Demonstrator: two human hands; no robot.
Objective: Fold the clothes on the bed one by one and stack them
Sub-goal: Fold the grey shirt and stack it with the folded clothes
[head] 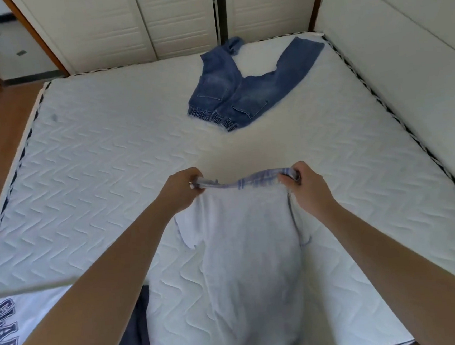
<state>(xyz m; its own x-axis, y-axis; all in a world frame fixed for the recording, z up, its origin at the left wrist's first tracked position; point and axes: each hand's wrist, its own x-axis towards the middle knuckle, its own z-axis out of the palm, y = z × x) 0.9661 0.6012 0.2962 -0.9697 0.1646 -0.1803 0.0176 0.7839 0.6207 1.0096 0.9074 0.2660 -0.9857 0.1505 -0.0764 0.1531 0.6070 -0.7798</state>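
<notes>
Our left hand [185,188] and right hand [305,183] gripping a white shirt [250,242] above the mattress [94,145], jeans [237,89] beyond the shirt, lettered garment [19,325] left of it.

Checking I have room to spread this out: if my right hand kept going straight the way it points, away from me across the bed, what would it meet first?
Probably nothing soon: ahead of the right hand lies bare white quilted mattress. The crumpled blue denim jeans sit farther on, slightly left of that line; depth is unclear.

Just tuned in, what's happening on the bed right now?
A person grips a pale garment by its plaid-edged far end, left hand and right hand each pinching a corner, with the rest draped toward them over the mattress. Blue jeans lie unfolded farther back.
</notes>
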